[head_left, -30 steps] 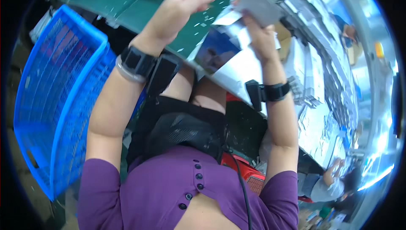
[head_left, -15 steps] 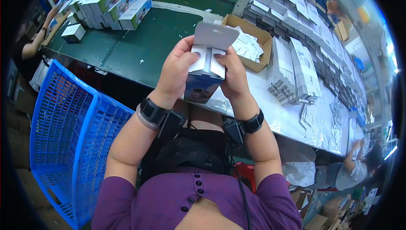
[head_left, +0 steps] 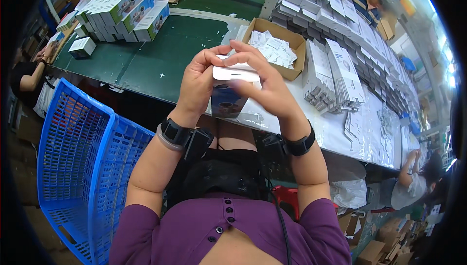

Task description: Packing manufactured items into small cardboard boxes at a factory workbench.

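Between my hands, at the table's near edge, is a small printed carton (head_left: pixel 228 103) with a dark front. Its white top flap (head_left: pixel 237 74) is folded forward over the opening, and its slotted edge points toward me. My left hand (head_left: pixel 197 77) grips the carton's left side, with fingers at the flap's back edge. My right hand (head_left: pixel 270 82) curls its fingers over the top of the flap, its slightly blurred thumb in front of the flap's lower edge. The inside of the carton is hidden.
An open cardboard box (head_left: pixel 299 55) of white paper packets lies just beyond. Flat folded cartons (head_left: pixel 340 75) are stacked on the right. Finished-looking printed boxes (head_left: pixel 114 12) stand at the far left. A blue plastic basket (head_left: pixel 97 167) is at my left. Other people work at both sides.
The carton's top flap, upright before, now lies folded forward over the two white side flaps. My right hand has moved from the carton's right side up onto the flap.
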Tool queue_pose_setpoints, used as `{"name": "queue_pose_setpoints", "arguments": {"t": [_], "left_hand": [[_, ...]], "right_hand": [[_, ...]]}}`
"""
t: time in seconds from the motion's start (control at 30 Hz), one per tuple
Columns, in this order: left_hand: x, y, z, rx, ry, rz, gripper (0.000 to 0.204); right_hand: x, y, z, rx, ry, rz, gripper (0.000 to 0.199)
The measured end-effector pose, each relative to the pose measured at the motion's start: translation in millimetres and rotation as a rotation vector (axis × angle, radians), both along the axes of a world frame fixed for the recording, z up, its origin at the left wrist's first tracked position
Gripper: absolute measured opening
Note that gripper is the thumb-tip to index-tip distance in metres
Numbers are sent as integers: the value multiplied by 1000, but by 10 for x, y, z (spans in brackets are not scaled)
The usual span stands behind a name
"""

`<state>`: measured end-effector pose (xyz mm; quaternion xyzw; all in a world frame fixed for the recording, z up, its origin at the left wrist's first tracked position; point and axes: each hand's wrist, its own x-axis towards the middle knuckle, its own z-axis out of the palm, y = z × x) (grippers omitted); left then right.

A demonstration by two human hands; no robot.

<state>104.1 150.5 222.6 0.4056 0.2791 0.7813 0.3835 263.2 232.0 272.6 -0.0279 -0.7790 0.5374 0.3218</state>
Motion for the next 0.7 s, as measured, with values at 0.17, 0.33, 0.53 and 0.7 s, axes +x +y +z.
{"name": "queue_pose_setpoints", "arguments": {"t": [0.17,0.33,0.53,0.7], "left_hand": [[38,-23,9,-24,-1,16,10],[-3,-9,-13,-13,33,33,9],[4,-44,-14,-17,-89,-62,14],[135,-180,71,60,-141,-23,27]], "right_hand": [[29,-84,49,315,-91,-79,41],[-6,-32,-5,101,-59,-25,37],[8,-93,9,398,-73,-101,34],[8,-91,-57,478,-53,-143,31]]}}
